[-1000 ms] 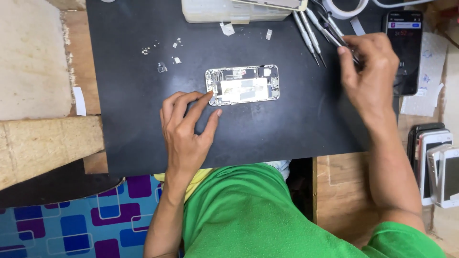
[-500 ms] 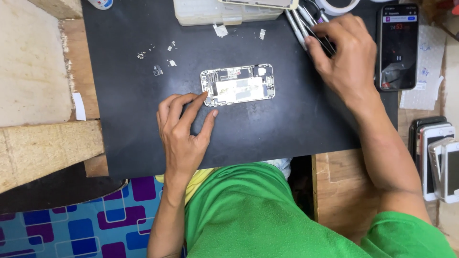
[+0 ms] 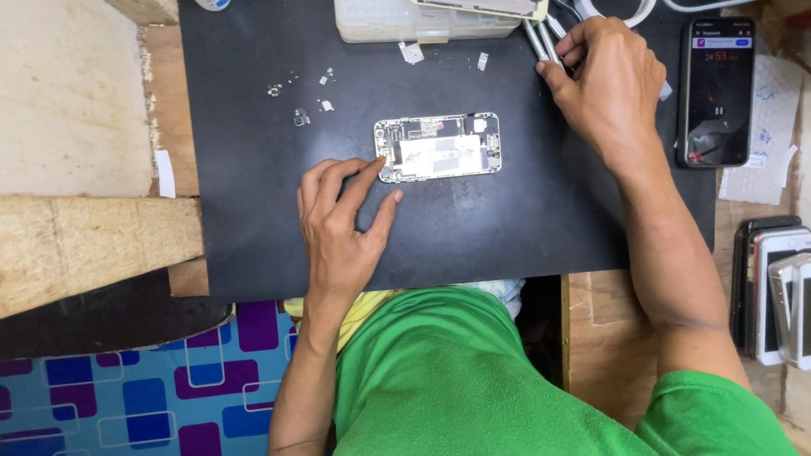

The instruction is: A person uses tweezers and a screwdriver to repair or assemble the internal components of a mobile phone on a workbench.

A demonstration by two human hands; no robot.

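An opened phone body (image 3: 438, 147) with its circuit boards bare lies flat on a black work mat (image 3: 253, 211). My left hand (image 3: 342, 228) rests on the mat just below it, the index fingertip touching the phone's lower left corner. My right hand (image 3: 606, 84) reaches to the mat's far right edge, its fingers curled among several thin metal tools (image 3: 541, 38) lying there. Whether a tool is gripped is hidden by the fingers.
Tiny screws and small parts (image 3: 302, 97) lie scattered at the mat's upper left. A pale plastic parts box (image 3: 422, 21) sits at the top edge. A dark phone with a lit screen (image 3: 718, 89) lies right of the mat; several more phones (image 3: 777, 287) stack at the far right.
My right hand has moved left and up along the row of tools. My left hand has kept its place at the phone's corner.
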